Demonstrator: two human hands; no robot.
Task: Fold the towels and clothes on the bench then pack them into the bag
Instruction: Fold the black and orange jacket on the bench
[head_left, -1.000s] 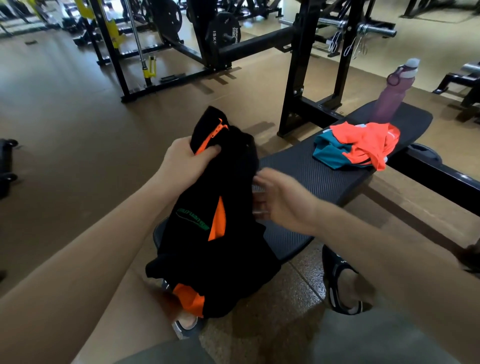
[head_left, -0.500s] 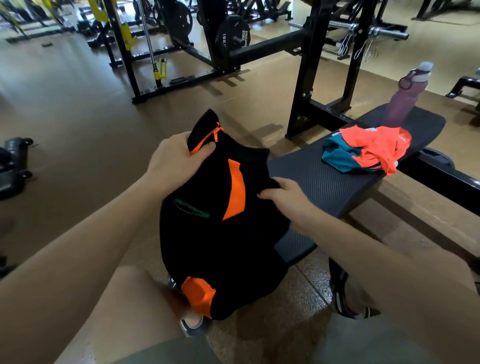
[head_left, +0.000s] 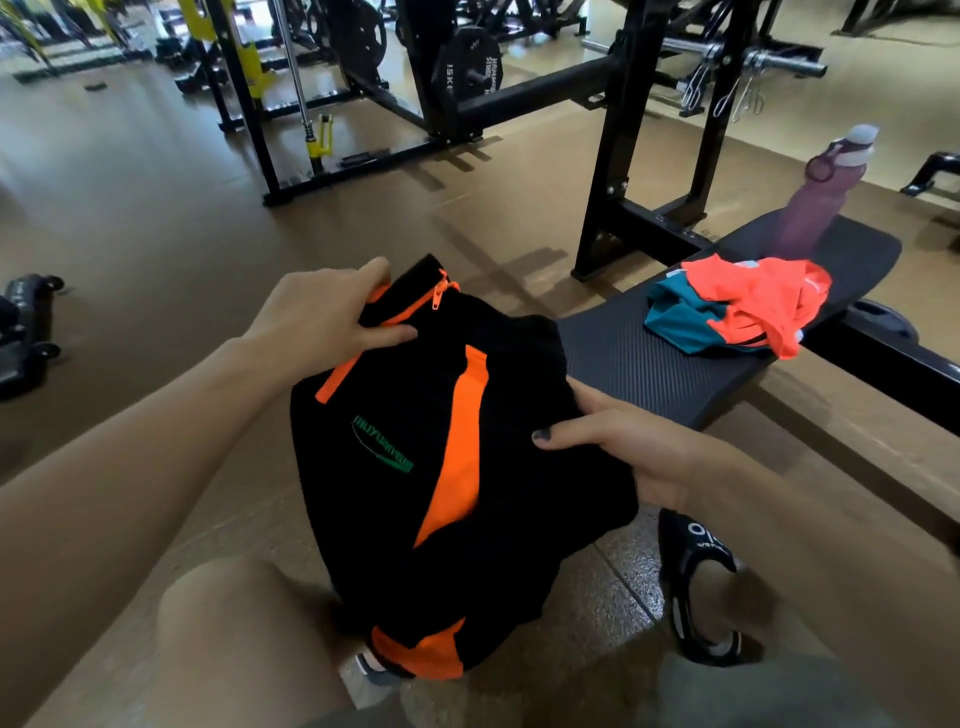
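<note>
The table (head_left: 675, 364), a padded gym bench, is shown carrying a loose heap of orange and teal clothes (head_left: 737, 312) and a purple water bottle (head_left: 821, 202). A black-and-orange bag (head_left: 467, 467) is held off its near end, above the floor. The left hand (head_left: 322, 317) is clamped on the zipper end; the right hand (head_left: 639, 447) is closed on the side. Opening appears under way; the zipper must next be drawn. Compared with a second earlier, the bag has been turned flatter.
</note>
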